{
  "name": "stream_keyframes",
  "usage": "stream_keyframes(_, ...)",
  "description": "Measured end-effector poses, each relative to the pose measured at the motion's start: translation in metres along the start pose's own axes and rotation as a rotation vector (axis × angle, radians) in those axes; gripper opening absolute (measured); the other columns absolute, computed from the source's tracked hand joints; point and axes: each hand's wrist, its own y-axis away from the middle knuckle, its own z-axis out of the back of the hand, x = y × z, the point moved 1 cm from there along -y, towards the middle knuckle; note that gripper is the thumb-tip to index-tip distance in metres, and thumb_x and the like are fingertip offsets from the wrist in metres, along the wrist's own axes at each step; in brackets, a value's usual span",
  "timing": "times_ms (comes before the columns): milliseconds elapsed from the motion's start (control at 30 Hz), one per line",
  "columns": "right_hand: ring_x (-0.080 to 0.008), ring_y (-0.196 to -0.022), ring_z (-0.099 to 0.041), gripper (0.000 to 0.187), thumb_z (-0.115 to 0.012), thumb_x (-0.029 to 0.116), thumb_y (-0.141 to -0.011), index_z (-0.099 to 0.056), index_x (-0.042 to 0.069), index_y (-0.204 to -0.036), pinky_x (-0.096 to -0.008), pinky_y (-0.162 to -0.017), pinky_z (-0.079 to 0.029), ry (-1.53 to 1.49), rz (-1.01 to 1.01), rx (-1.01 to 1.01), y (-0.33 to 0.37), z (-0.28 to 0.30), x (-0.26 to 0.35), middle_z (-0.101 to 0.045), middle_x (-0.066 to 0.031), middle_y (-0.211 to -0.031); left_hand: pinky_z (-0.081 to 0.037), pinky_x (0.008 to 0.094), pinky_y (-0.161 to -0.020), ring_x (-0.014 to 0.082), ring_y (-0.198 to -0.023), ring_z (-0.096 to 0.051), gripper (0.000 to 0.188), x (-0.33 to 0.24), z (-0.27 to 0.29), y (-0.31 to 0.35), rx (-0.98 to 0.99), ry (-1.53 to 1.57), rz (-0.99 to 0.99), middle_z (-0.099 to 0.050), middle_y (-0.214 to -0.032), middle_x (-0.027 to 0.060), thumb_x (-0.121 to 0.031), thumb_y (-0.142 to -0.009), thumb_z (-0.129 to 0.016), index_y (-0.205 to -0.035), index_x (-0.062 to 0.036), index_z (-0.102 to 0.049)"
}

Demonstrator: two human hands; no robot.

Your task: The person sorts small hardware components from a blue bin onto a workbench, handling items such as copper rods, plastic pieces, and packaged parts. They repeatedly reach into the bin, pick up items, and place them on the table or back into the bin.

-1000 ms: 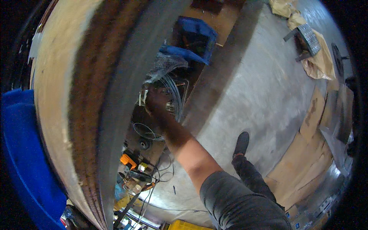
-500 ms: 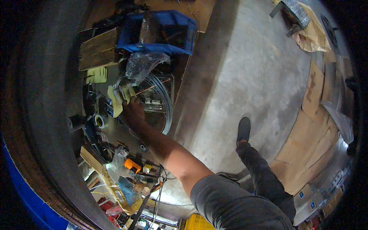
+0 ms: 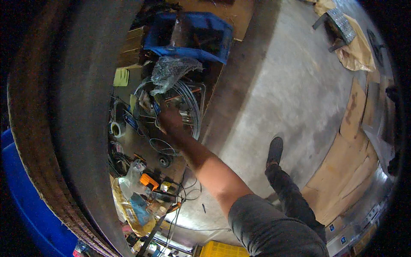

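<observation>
My left hand (image 3: 170, 120) is over the cluttered bench at left, its arm reaching up from the lower edge. Its fingers are curled round something dim and yellowish that I cannot make out. Just beyond the fingertips lies a pale yellow piece (image 3: 133, 104), perhaps a cloth or glove. Beside and partly under the hand is a coil of silvery wire (image 3: 195, 103), with crumpled clear plastic wrap (image 3: 173, 70) across its far side. A smaller wire loop (image 3: 162, 147) lies nearer than the hand. My right hand is out of view.
A blue bin (image 3: 192, 53) stands at the far end, beside a wooden box (image 3: 130, 49). Tape (image 3: 115, 129), an orange tool (image 3: 148, 181) and plastic bags crowd the near bench. A yellow crate (image 3: 222, 249) sits low. Cardboard (image 3: 342, 171) covers floor at right.
The whole view has shifted, so things appear farther right. My left hand has moved right over the wire coil, off the large pale yellow piece, less of which shows now.
</observation>
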Motion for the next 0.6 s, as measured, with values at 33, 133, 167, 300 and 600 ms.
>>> stream_keyframes(33, -0.0451, -0.094, -0.062, 0.057, -0.066, 0.032, -0.083, -0.049, 0.008, -0.132, -0.0531, -0.078, -0.052, -0.053, -0.024, 0.015, -0.003, 0.001, -0.007, -0.059, -0.0300, -0.106, -0.052, 0.0443, -0.088, 0.0313, -0.102, -0.062, 0.041, -0.019, -0.021, 0.006, -0.068, 0.193, 0.162, -0.065, -0.114, 0.0175, -0.037, -0.095, -0.056, -0.113, -0.0006, -0.059)
stream_keyframes(133, -0.0486, -0.099, -0.060, 0.072, -0.064, 0.049, -0.084, -0.044, 0.002, -0.135, -0.0525, -0.086, -0.049, -0.205, -0.120, -0.011, -0.022, -0.009, -0.045, -0.059, -0.0341, -0.111, -0.051, 0.0426, -0.089, 0.0308, -0.103, -0.062, 0.039, -0.033, -0.030, 0.004, 0.002, -0.029, 0.055, -0.065, -0.115, 0.0168, -0.035, -0.095, -0.057, -0.112, -0.0005, -0.060)
stream_keyframes(167, -0.0486, -0.101, -0.059, 0.077, -0.062, 0.055, -0.083, -0.043, 0.000, -0.135, -0.0521, -0.089, -0.048, -0.133, -0.172, -0.064, -0.031, -0.016, -0.064, -0.059, -0.0342, -0.114, -0.050, 0.0426, -0.090, 0.0306, -0.105, -0.062, 0.040, -0.031, -0.035, 0.001, 0.011, 0.052, 0.078, -0.064, -0.116, 0.0163, -0.036, -0.095, -0.056, -0.113, -0.0009, -0.059)
stream_keyframes(300, -0.0439, -0.109, -0.060, 0.084, -0.056, 0.063, -0.084, -0.046, -0.005, -0.132, -0.0497, -0.093, -0.047, -0.186, -0.222, 0.052, -0.004, 0.023, -0.033, -0.059, -0.0319, -0.120, -0.045, 0.0422, -0.096, 0.0298, -0.110, -0.058, 0.043, -0.026, -0.020, 0.011, 0.021, 0.125, 0.132, -0.061, -0.122, 0.0147, -0.038, -0.095, -0.054, -0.119, -0.0025, -0.056)
stream_keyframes(600, -0.0435, -0.100, -0.064, 0.083, -0.064, 0.065, -0.077, -0.055, -0.003, -0.124, -0.0493, -0.090, -0.050, -0.178, -0.174, 0.098, -0.010, 0.025, -0.046, -0.064, -0.0287, -0.112, -0.035, 0.0414, -0.108, 0.0280, -0.122, -0.052, 0.051, -0.021, -0.039, 0.010, 0.076, 0.441, 0.248, -0.054, -0.134, 0.0110, -0.042, -0.097, -0.050, -0.133, -0.0061, -0.049)
